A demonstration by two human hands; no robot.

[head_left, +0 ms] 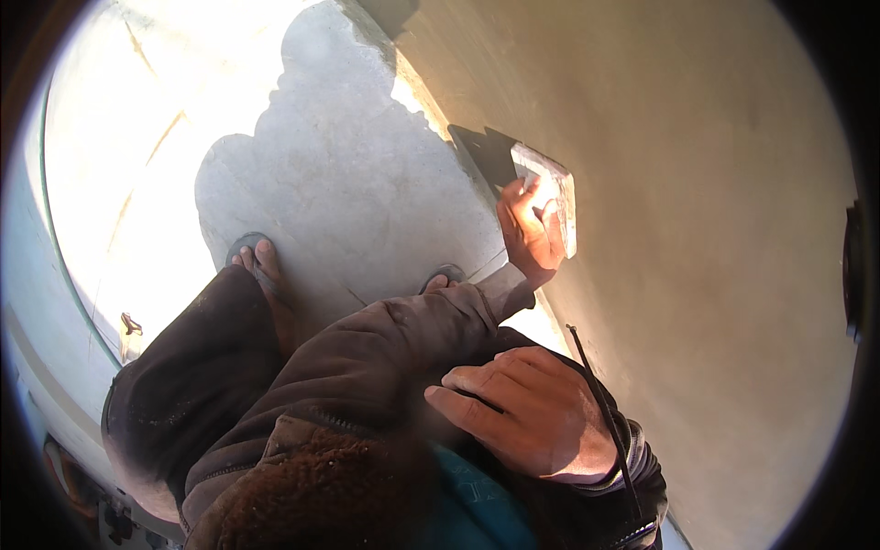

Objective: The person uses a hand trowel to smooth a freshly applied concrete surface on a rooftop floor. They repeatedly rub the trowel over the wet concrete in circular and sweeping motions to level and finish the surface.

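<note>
My left arm reaches across to the right, its brown sleeve over my legs. My left hand [534, 234] is closed round the back of a pale, dusty plastering float [562, 197]. The flat plate of the float lies against the smooth grey-beige wall [697, 229], just above the floor; its handle is mostly hidden by my fingers. Lower down and nearer, my right hand [532, 412] holds nothing. Its fingers are slightly bent and apart, over the dark cloth at my leg.
The wall meets a grey floor [339, 183], partly in my shadow and partly in bright sun. My sandalled feet [261, 257] stand on it. A small brown object [131, 324] lies at the left. A thin dark cord or rod [600, 408] runs past my right wrist.
</note>
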